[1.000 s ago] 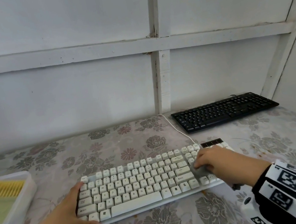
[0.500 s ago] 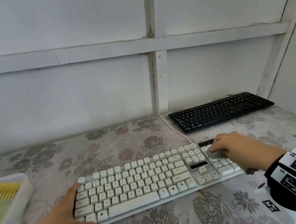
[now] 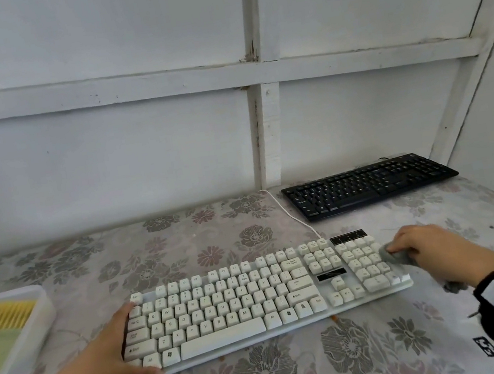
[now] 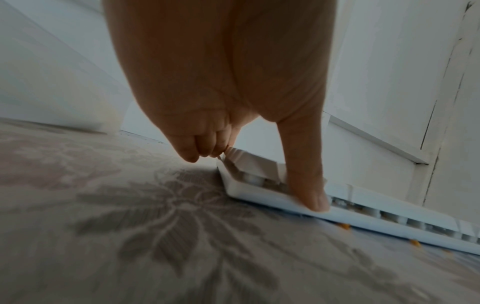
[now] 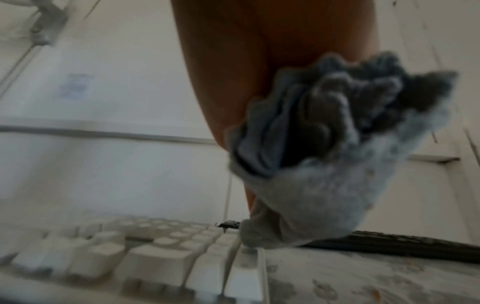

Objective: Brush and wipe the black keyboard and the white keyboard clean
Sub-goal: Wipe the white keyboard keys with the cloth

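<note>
The white keyboard [image 3: 257, 301] lies across the near middle of the flowered table. My left hand [image 3: 122, 345] grips its left end: the thumb [image 4: 309, 185] presses on the front edge and the fingers curl at the left edge. My right hand [image 3: 411, 253] holds a bunched grey cloth [image 3: 394, 257] against the right edge of the number pad. In the right wrist view the cloth [image 5: 337, 164] hangs crumpled from the palm over the keyboard's right end. The black keyboard [image 3: 368, 185] sits at the back right by the wall, with no hand on it.
A white tray [image 3: 44, 316] at the left edge holds a yellow brush [image 3: 0, 314] and something pale green. A white cable [image 3: 292, 218] runs from the white keyboard to the wall. Small orange crumbs [image 4: 345, 226] lie under the keyboard's front edge.
My right hand has carried the cloth rightwards, from the keys around Enter across the number pad to its right edge. My left hand has kept its hold.
</note>
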Available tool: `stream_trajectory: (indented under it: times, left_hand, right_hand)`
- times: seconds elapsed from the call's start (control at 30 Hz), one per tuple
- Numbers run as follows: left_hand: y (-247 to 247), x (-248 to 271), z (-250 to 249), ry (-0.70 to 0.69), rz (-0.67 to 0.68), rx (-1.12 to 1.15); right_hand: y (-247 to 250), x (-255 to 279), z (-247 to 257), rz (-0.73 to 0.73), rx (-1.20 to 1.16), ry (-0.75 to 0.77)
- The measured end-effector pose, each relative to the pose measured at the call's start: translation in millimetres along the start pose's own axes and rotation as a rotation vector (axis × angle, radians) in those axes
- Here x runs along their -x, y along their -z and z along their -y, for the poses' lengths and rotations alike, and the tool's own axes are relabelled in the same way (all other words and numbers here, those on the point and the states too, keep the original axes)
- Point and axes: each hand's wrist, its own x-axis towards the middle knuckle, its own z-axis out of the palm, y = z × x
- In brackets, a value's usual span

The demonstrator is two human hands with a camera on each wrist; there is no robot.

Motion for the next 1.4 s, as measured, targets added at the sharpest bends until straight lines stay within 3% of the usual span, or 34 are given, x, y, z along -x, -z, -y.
stream_trajectory:
  times: [0.1, 0.2, 0.3, 0.63, 0.8, 0.9, 1.13, 1.4]
  left_hand:
    - [0, 1, -1, 0.007, 0.001, -0.003]
    - [0, 3, -1, -0.002, 0.006, 0.000]
    - [2, 5, -3, -0.007, 0.014, 0.001]
    - [4, 11, -13, 0.035, 0.025, -0.054]
    - [3, 9, -10, 0.038, 0.006, -0.056]
    - [4, 8, -9, 0.041, 0.007, -0.050]
    - [2, 11, -15, 0.070, 0.022, -0.046]
    - [2, 15, -20, 0.105, -0.003, -0.072]
  right_hand:
    - [7, 0, 0, -0.046, -0.017, -0.026]
    - [8, 4, 21, -0.066, -0.178, 0.091]
    - [-4, 2, 32, 0.004, -0.138, 0.190]
    - [-9, 0, -14, -0.013, -0.009, -0.086]
    - [-7, 5, 0, -0.152, -0.129, -0.053]
    - [-4, 5, 19, -0.194, -0.195, 0.045]
    - [2, 18, 87, -0.101, -0.298, 0.343]
    - [-10, 21, 218, 0.008, -0.365, 0.761]
